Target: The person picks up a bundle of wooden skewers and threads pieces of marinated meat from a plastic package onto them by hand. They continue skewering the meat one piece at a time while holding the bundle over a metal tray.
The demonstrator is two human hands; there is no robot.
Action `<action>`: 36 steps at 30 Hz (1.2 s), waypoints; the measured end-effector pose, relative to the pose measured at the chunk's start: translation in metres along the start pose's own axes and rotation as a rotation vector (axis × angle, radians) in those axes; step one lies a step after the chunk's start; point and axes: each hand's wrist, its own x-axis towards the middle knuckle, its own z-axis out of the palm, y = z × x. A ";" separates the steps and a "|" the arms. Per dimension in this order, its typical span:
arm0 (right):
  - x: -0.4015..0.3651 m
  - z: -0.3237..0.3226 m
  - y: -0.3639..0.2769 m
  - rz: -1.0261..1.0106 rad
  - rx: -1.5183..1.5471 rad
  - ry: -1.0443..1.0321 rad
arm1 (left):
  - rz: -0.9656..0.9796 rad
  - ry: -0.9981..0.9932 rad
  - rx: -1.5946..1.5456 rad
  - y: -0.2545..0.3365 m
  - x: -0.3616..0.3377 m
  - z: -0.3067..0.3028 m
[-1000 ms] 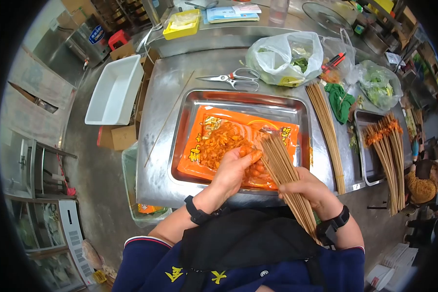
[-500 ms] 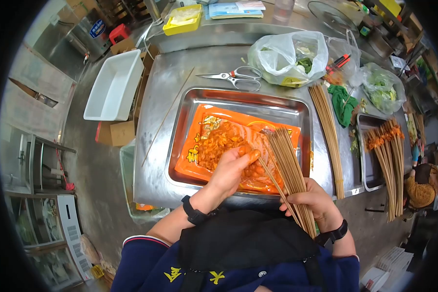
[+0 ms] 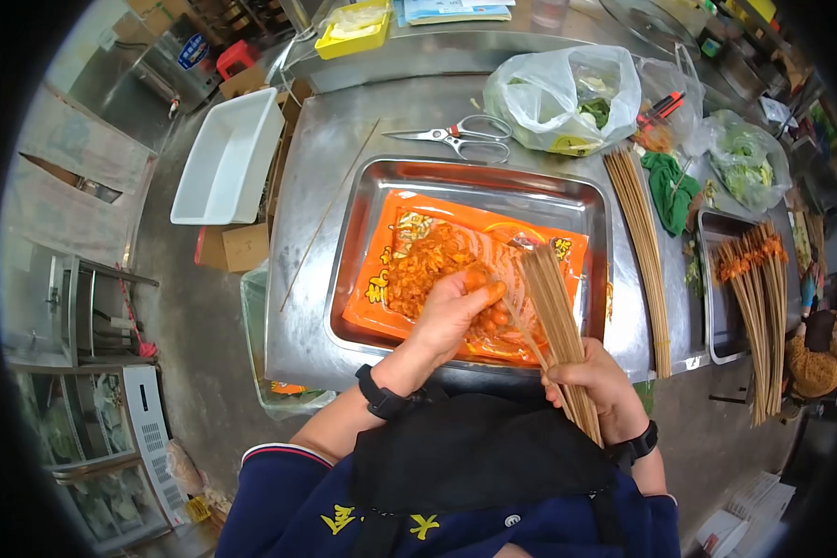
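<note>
A steel tray [image 3: 344,232] on the metal table holds an orange package [image 3: 367,302] with red-orange marinated pieces [image 3: 423,270] heaped on it. Over the package, my left hand [image 3: 456,312] pinches something small and orange at the tip of a thin skewer; its exact shape is hidden by the fingers. My right hand [image 3: 591,381] grips a thick bundle of wooden skewers [image 3: 558,307] near the tray's front right corner. The single skewer runs from the left fingertips down to the right hand.
Scissors [image 3: 456,138] and one loose skewer [image 3: 330,214] lie behind and left of the tray. Rightward are more skewers [image 3: 644,260], a green cloth [image 3: 668,191], vegetable bags [image 3: 567,102] and a dark tray [image 3: 716,325] with loaded skewers [image 3: 758,316]. A white bin [image 3: 228,158] stands left.
The whole view has shifted slightly, moving the table's things a little rightward. Both hands keep their holds, with the left fingertips still at the skewer tip.
</note>
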 end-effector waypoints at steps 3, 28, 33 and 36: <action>-0.004 -0.013 -0.010 -0.113 -0.019 0.097 | 0.220 0.163 0.255 0.019 -0.001 -0.014; 0.003 0.021 -0.002 0.007 -0.181 -0.034 | 0.145 0.101 0.079 0.026 -0.011 -0.038; 0.002 0.024 -0.003 0.020 -0.211 -0.016 | 0.141 0.116 -0.080 0.027 -0.015 -0.030; -0.001 0.028 -0.005 0.021 -0.226 -0.009 | 0.149 0.092 -0.088 0.030 -0.016 -0.026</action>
